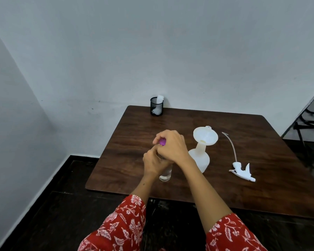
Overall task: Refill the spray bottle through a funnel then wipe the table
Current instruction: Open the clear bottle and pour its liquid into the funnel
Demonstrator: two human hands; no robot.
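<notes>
A clear water bottle (165, 175) stands near the front of the brown table (243, 142). My left hand (155, 163) grips its body. My right hand (171, 145) curls over its purple cap (162, 142) from above. Just to the right stands the white spray bottle (200, 160) with a white funnel (205, 135) seated in its neck. The white spray head (242, 171) with its long dip tube lies on the table further right, apart from the bottle.
A black mesh cup (156, 106) holding a white cloth stands at the table's back left edge against the wall. A dark metal chair frame (310, 122) is at the far right. Dark floor surrounds the table.
</notes>
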